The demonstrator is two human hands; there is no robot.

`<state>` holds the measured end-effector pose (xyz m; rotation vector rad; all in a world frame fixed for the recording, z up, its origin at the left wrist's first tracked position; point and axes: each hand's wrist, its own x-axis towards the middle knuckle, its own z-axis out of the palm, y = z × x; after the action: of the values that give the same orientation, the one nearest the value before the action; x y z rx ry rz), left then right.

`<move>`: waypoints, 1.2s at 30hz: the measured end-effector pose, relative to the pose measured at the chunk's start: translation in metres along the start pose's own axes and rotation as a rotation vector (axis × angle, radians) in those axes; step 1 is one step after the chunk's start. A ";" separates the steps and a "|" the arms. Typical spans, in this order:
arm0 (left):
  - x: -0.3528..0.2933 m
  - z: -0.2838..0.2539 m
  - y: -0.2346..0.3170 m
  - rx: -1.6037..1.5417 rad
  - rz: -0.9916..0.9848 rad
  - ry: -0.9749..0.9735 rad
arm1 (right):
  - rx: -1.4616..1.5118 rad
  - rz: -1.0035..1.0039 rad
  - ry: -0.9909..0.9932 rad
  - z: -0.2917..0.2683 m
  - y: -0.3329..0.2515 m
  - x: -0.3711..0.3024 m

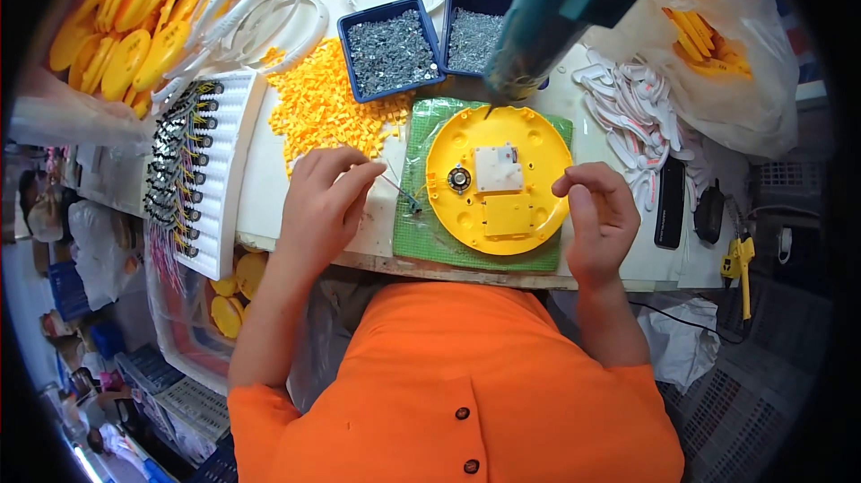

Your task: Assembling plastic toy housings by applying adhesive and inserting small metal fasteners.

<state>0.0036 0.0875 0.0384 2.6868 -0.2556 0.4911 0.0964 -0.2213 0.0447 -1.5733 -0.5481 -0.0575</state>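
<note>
A round yellow plastic housing lies inner side up on a green mat in front of me. It carries a white box-shaped part, a small round black speaker and a yellow rectangular cover. Left of the housing, my left hand is closed, thumb and forefinger pinching one end of a thin wire-like strand; a small dark tip lies at its other end, over the mat. My right hand is at the housing's right rim, fingers curled toward the thumb; anything between them is too small to make out.
A teal power tool hangs over the housing's far edge. Blue bins of screws and a yellow heap of small parts stand behind. White foam tray with wired parts at left; white-and-pink pieces, a black bar at right.
</note>
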 end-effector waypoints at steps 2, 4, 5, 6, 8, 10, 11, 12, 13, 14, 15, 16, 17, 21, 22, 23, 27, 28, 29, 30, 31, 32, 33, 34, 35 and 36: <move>0.020 -0.004 -0.005 0.052 0.074 -0.108 | -0.048 0.000 0.006 -0.009 -0.003 -0.004; 0.037 -0.002 -0.011 0.140 0.195 -0.320 | -0.105 0.001 0.022 -0.024 -0.006 -0.012; 0.041 0.002 -0.014 0.134 0.212 -0.318 | -0.152 0.015 0.038 -0.035 -0.007 -0.018; 0.045 0.008 -0.018 0.162 0.271 -0.349 | -0.202 0.029 0.057 -0.045 -0.008 -0.024; 0.057 0.017 -0.021 0.168 0.385 -0.373 | -0.267 0.034 0.165 -0.068 -0.010 -0.040; 0.059 0.016 -0.022 0.191 0.391 -0.492 | -0.411 0.038 0.287 -0.088 -0.012 -0.056; 0.056 0.016 -0.024 0.207 0.379 -0.470 | -0.498 0.042 0.257 -0.104 -0.004 -0.066; 0.051 0.015 -0.026 0.220 0.369 -0.444 | -0.573 0.059 0.309 -0.118 -0.002 -0.068; 0.052 0.013 -0.027 0.182 0.331 -0.465 | -0.655 0.084 0.369 -0.132 0.001 -0.073; 0.048 0.005 -0.026 0.107 0.273 -0.389 | -0.517 0.200 0.514 -0.152 0.005 -0.080; 0.049 -0.004 -0.020 0.023 0.199 -0.381 | -0.367 0.303 0.657 -0.173 0.007 -0.086; 0.045 -0.012 -0.023 -0.058 0.149 -0.375 | -0.264 0.451 0.785 -0.199 0.003 -0.092; 0.045 -0.017 -0.020 -0.071 0.181 -0.377 | -0.051 0.594 0.922 -0.228 0.001 -0.099; 0.046 -0.014 -0.028 -0.456 -0.110 -0.408 | 0.166 0.571 1.091 -0.296 -0.005 -0.122; 0.044 -0.009 -0.028 -0.615 -0.225 -0.402 | 0.030 0.523 1.113 -0.304 0.000 -0.117; 0.038 -0.007 -0.028 -0.769 -0.344 -0.393 | -0.123 0.487 1.121 -0.308 0.005 -0.110; 0.035 0.017 0.001 -0.779 -0.434 -0.335 | -0.551 0.448 1.075 -0.331 0.013 -0.093; 0.048 0.023 0.022 -0.648 -0.410 -0.367 | -0.634 0.311 1.074 -0.350 0.020 -0.109; 0.052 0.026 0.036 -0.555 -0.278 -0.325 | -0.764 0.282 1.085 -0.365 0.021 -0.120; 0.046 0.034 0.039 -0.533 -0.221 -0.283 | -0.910 0.273 1.022 -0.369 0.015 -0.124; 0.047 0.033 0.049 -0.376 -0.022 -0.190 | -1.037 0.147 0.997 -0.374 0.014 -0.131; 0.047 0.035 0.051 -0.320 0.088 -0.170 | -1.039 0.049 1.007 -0.359 0.007 -0.129; 0.041 0.036 0.054 -0.296 0.112 -0.179 | -1.042 -0.048 1.024 -0.340 -0.005 -0.127; 0.037 0.035 0.058 -0.266 0.142 -0.181 | -0.967 -0.014 1.074 -0.315 -0.018 -0.126; 0.033 0.034 0.060 -0.238 0.177 -0.183 | -0.892 0.022 1.128 -0.288 -0.025 -0.123; 0.025 0.037 0.056 -0.235 0.150 -0.180 | -0.886 0.023 1.100 -0.263 -0.022 -0.113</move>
<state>0.0241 0.0192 0.0352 2.4933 -0.5342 0.2435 0.0653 -0.5067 0.0485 -2.0590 0.4466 -1.2029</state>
